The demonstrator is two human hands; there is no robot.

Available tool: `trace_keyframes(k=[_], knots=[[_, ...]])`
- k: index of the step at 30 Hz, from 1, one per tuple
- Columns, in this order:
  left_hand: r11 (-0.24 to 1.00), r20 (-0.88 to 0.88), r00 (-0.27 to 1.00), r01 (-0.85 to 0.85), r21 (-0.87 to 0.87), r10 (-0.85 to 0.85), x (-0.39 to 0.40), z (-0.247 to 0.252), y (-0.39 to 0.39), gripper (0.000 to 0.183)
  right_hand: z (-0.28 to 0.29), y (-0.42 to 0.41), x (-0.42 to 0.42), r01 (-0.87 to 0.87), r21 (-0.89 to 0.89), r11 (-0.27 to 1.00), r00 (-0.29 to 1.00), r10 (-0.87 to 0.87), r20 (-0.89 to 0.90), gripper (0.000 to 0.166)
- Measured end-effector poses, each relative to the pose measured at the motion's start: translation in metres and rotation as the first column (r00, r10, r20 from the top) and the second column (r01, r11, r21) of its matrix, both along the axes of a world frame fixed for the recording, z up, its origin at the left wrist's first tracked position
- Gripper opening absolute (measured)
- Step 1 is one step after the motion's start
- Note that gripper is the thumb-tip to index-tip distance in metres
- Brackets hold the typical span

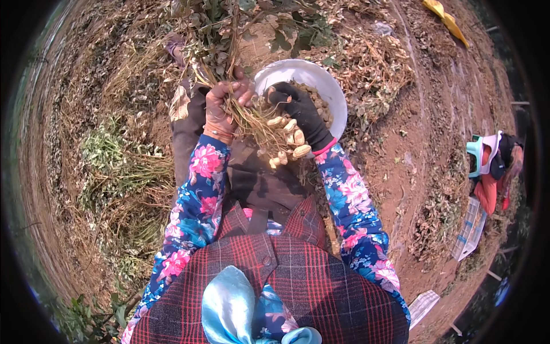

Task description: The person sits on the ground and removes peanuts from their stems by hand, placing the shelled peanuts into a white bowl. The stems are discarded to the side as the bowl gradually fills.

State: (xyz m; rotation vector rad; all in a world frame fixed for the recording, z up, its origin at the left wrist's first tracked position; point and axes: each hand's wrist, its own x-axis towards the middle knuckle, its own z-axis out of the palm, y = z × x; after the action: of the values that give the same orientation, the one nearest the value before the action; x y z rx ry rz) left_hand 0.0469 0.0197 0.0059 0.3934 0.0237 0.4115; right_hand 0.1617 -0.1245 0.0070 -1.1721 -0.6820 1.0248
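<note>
My bare left hand [225,103] is closed around the stems of an uprooted peanut plant [234,47]. The plant's leaves point away from me, and its roots [258,124] hang towards my lap. Several pale peanut pods [296,137] cluster at the root end, beside my right wrist. My right hand [303,114] wears a dark glove with fingertips showing. Its fingers curl over the near side of a white bucket [337,92], close to the roots; whether they pinch a pod is hidden. Inside the bucket lies a heap of picked peanuts [320,101].
Dried peanut vines [369,73] lie beyond the bucket, and greener ones [124,172] lie to my left. At the far right are a person [494,176] and a white plastic crate [468,230]. Something yellow [447,19] rests on the soil at the upper right.
</note>
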Motion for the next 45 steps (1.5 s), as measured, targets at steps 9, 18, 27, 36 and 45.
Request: trace_keyframes(k=[9, 18, 27, 36, 45], knots=[[0.999, -0.082, 0.996, -0.033, 0.038, 0.036, 0.007, -0.012, -0.005, 0.028, -0.042, 0.015, 0.012, 0.406, -0.154, 0.901, 0.891, -0.353, 0.284, 0.026], [1.0, -0.064, 0.998, 0.0, -0.024, -0.001, -0.01, -0.006, -0.01, 0.025, -0.12, -0.01, 0.067, 0.687, -0.315, 0.655, 0.719, -0.674, 0.168, 0.018], [0.998, -0.043, 0.998, -0.053, 0.031, 0.054, -0.01, -0.011, -0.003, 0.024, -0.03, -0.046, 0.039, 0.552, -0.084, 0.829, 0.56, -0.295, 0.775, 0.027], [0.993, -0.072, 0.992, -0.102, 0.055, 0.106, -0.011, -0.009, -0.001, 0.023, 0.005, -0.048, 0.009, 0.161, -0.201, 0.966, 0.965, -0.11, 0.24, 0.035], [0.995, -0.085, 0.991, -0.098, 0.02, 0.099, -0.01, -0.011, -0.004, 0.025, 0.055, -0.053, -0.022, 0.155, -0.062, 0.986, 0.847, -0.1, 0.522, 0.03]])
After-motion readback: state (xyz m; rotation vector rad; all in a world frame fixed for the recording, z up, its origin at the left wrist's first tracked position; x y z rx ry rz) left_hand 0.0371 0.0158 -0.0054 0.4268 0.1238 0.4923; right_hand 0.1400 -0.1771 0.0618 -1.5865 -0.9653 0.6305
